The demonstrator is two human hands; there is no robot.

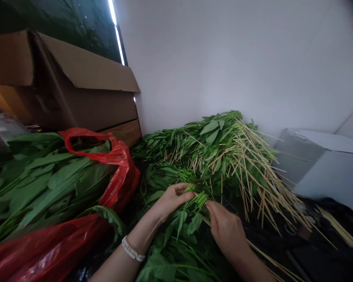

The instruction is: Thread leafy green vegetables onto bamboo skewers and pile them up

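Note:
Low in the middle of the view, my left hand (175, 199) has its thumb and fingers closed round a small bunch of green stems (198, 201). My right hand (223, 221) pinches at the right side of the same bunch, close to the left fingertips; a thin stick appears to pass beneath it. Leaves of the bunch hang down between the hands. Beyond them lies a heap of leafy greens (211, 135) with many thin pale sticks (253, 156) pointing out to the right. More loose leaves (176, 262) lie under my wrists.
A red plastic bag (122, 160) full of large green leaves (59, 172) lies at the left. Behind it stands an open cardboard box (91, 105). A white box (332, 168) is at the right, with more pale sticks (338, 227) on black plastic before it. A white wall rises behind.

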